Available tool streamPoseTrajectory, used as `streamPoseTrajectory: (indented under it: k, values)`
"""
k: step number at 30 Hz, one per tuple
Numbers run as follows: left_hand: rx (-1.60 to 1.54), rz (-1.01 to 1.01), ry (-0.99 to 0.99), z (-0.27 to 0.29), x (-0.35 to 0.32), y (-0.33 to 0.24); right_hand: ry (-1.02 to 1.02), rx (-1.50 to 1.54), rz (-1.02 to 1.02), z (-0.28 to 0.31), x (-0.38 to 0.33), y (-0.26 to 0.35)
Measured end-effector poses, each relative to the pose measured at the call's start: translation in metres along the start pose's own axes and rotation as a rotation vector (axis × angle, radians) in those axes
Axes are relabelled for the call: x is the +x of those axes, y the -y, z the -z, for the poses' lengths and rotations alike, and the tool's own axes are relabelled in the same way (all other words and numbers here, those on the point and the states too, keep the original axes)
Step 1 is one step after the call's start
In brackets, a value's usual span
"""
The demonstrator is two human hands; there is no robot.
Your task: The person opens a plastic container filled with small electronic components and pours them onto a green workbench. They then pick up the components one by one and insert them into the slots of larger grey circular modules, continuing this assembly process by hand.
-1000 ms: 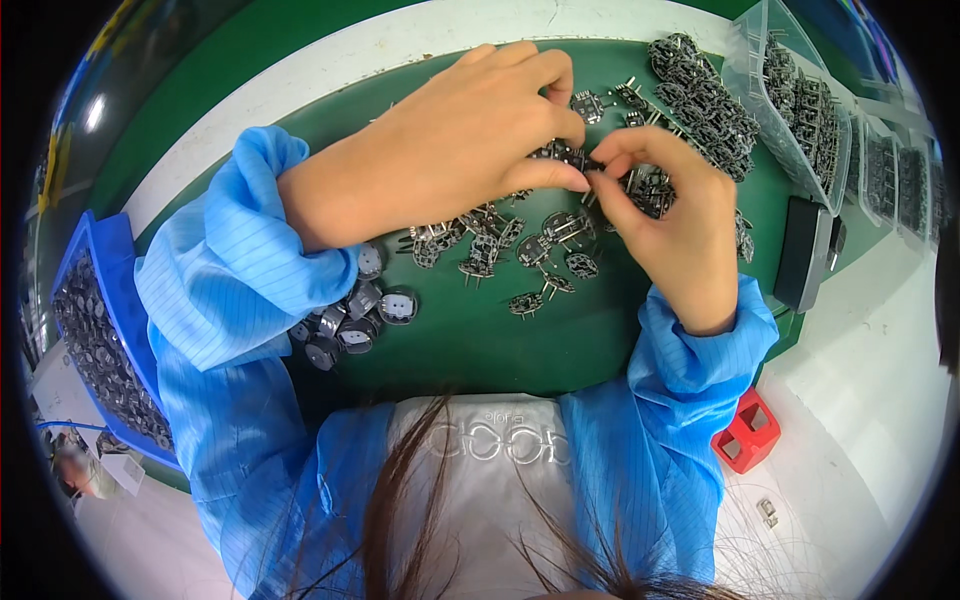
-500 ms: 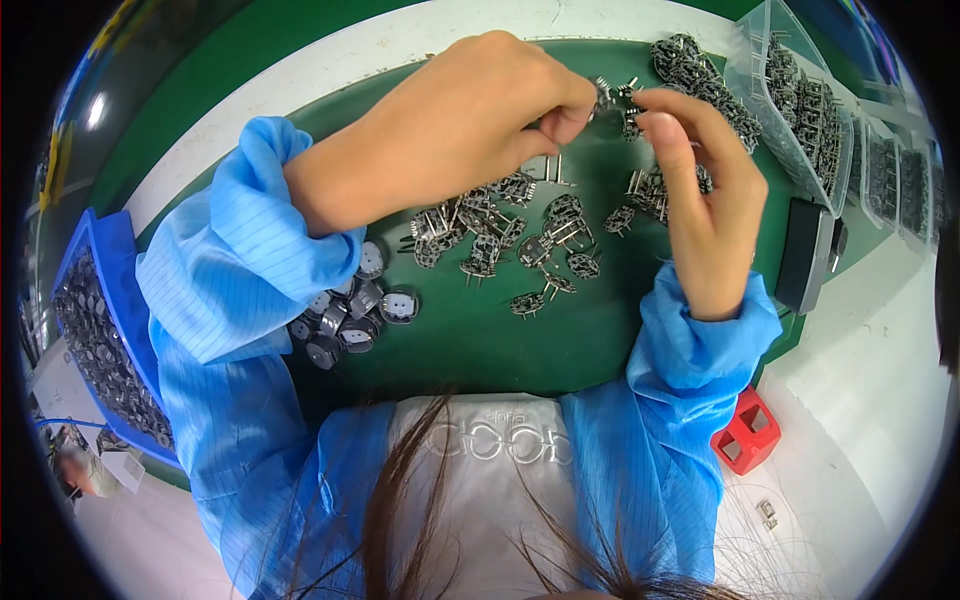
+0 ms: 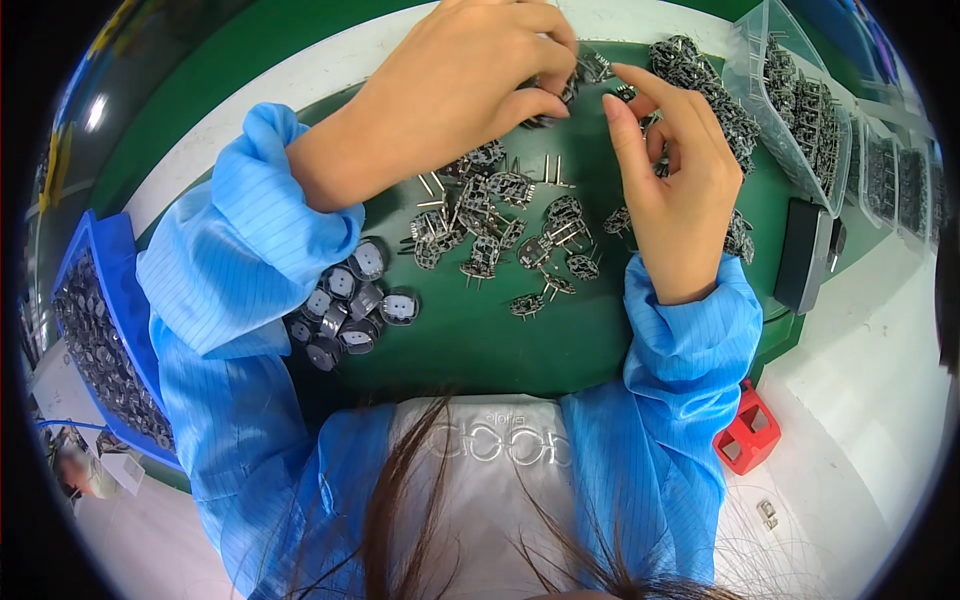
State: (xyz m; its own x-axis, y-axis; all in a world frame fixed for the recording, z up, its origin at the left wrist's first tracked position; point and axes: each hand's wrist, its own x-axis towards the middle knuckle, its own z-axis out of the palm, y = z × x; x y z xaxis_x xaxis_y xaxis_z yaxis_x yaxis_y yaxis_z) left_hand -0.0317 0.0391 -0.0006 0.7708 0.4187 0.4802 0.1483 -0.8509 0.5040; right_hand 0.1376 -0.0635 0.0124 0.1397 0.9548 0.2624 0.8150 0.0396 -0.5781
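My left hand (image 3: 465,75) hangs over the far part of the green mat (image 3: 480,350), its fingers curled in toward the thumb. Dark small parts show at its fingertips, but I cannot make out what is gripped. To its right, my right hand (image 3: 685,165) has thumb and forefinger curved and apart, beside a small dark metal part (image 3: 626,93). Another pronged part (image 3: 594,66) lies between the two hands. Below them spreads a loose group of round black parts with metal prongs (image 3: 480,255); some are partly covered by my hands.
Round dark caps with grey faces (image 3: 400,306) lie by my left sleeve. A blue bin (image 3: 120,235) of small dark parts stands left. At right are a heap of metal parts (image 3: 735,130), a clear bin (image 3: 838,190), a black box (image 3: 803,255) and a red block (image 3: 748,430).
My left hand has moved a little left and away from me. My right hand has shifted slightly left, and the parts near the fingertips have changed position.
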Motion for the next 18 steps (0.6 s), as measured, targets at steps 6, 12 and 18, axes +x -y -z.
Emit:
streamPoseTrajectory:
  k: [6,12,18]
  values:
    - [-0.185,-0.155,-0.025,0.008,0.012,-0.018,-0.183,0.359,-0.064,-0.006,0.004,-0.012]
    - [-0.158,-0.244,0.023,0.012,0.007,-0.026,0.069,0.484,-0.375,0.016,-0.001,0.013]
    - [-0.44,0.128,0.212,0.027,0.013,-0.025,-0.221,0.377,-0.183,0.001,-0.007,0.009]
